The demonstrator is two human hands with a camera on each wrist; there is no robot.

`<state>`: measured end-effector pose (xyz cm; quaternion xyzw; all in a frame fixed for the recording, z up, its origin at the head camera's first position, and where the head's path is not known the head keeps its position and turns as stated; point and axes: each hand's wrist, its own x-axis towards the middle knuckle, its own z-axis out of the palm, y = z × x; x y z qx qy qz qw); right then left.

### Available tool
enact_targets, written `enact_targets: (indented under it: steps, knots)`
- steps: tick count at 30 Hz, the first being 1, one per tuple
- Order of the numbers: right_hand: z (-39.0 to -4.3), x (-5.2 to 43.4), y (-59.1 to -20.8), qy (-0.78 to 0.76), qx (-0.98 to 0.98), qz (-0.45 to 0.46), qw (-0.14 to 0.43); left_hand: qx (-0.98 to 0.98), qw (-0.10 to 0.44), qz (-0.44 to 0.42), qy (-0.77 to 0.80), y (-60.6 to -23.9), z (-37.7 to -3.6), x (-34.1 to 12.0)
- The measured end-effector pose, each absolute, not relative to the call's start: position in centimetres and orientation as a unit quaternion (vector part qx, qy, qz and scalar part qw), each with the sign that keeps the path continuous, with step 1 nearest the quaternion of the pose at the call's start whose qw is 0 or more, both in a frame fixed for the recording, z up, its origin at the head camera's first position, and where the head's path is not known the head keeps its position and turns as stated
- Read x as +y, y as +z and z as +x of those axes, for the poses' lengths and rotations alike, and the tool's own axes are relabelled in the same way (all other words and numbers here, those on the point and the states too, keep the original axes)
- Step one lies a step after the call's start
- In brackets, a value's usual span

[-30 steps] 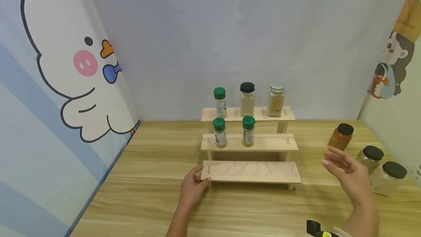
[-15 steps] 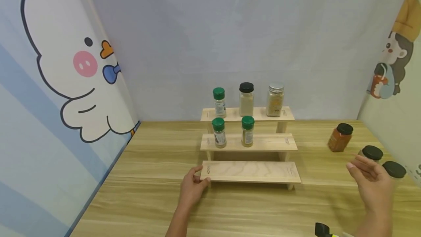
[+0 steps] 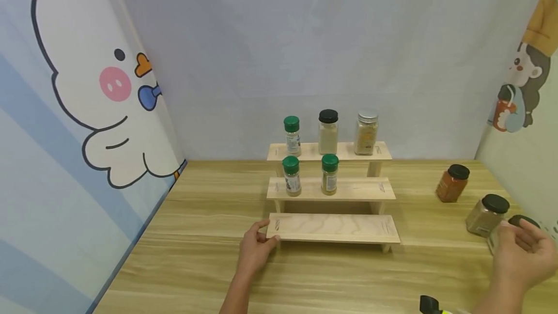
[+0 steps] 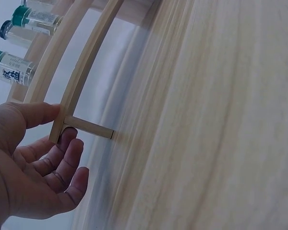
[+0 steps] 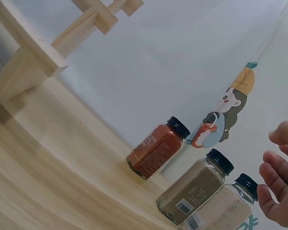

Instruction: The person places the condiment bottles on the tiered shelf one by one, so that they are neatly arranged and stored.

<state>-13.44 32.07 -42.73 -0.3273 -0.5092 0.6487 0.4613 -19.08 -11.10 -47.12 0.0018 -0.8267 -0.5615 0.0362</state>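
Left hand (image 3: 255, 248): thumb and fingers pinch the left end of the lowest step of the wooden rack (image 3: 333, 227), mid-bench (image 3: 196, 256). Right hand (image 3: 525, 256): fingers loosely spread, holding nothing, just beside the pale jar (image 5: 221, 211), which stands at the bench's right edge next to the grey-brown jar (image 3: 485, 215).

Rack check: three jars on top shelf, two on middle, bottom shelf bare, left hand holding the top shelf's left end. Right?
Not quite. The left hand holds the left end of the bottom shelf, not the top shelf; the head view shows it. The jar counts are right.
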Motion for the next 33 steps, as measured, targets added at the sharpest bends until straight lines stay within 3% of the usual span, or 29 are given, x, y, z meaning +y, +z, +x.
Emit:
enact_targets:
  steps: [4,13,25,33]
  knots:
    - [-13.9,32.2,-43.2,0.605,-0.509,-0.351,0.501,-0.828,0.036,0.005,-0.56,-47.2,-19.2,-11.1]
    - [-14.4,32.7,-43.0,0.597,-0.489,-0.401,0.494,-0.83,0.034,0.004,-0.557,-47.4,-19.3,-11.3]
    - [-15.1,34.8,-45.3,0.633,-0.522,-0.412,0.396,-0.831,0.03,0.004,-0.555,-47.3,-19.2,-11.6]
    - [-15.6,35.6,-46.5,0.656,-0.502,-0.401,0.395,-0.834,0.03,0.005,-0.551,-47.3,-19.3,-11.5]
